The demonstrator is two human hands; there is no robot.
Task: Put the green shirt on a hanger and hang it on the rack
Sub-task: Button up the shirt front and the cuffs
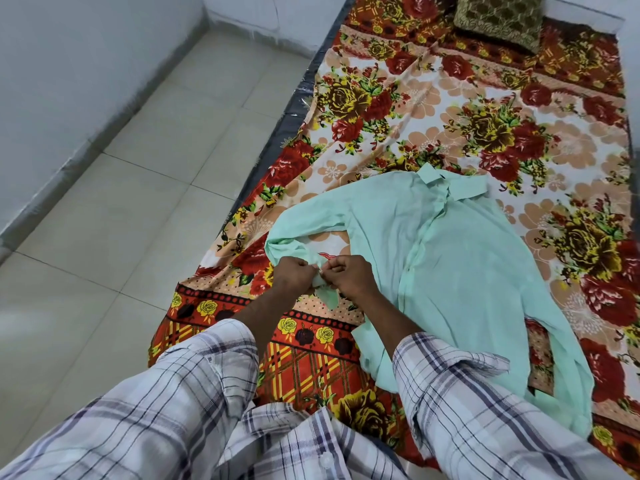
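The green shirt [460,258] lies spread flat on the floral bedsheet [485,109], collar toward the far end and its front placket running down the middle. Its left sleeve curls round toward me, ending in the cuff [323,289]. My left hand [294,275] and my right hand [351,275] meet at that cuff, and both pinch its fabric between curled fingers. The other sleeve trails down the shirt's right side. No hanger and no rack are in view.
A brown patterned cushion [500,17] sits at the far end of the mattress. The mattress edge [294,109] runs diagonally, with tiled floor [138,188] to the left and a white wall [52,81] beyond it.
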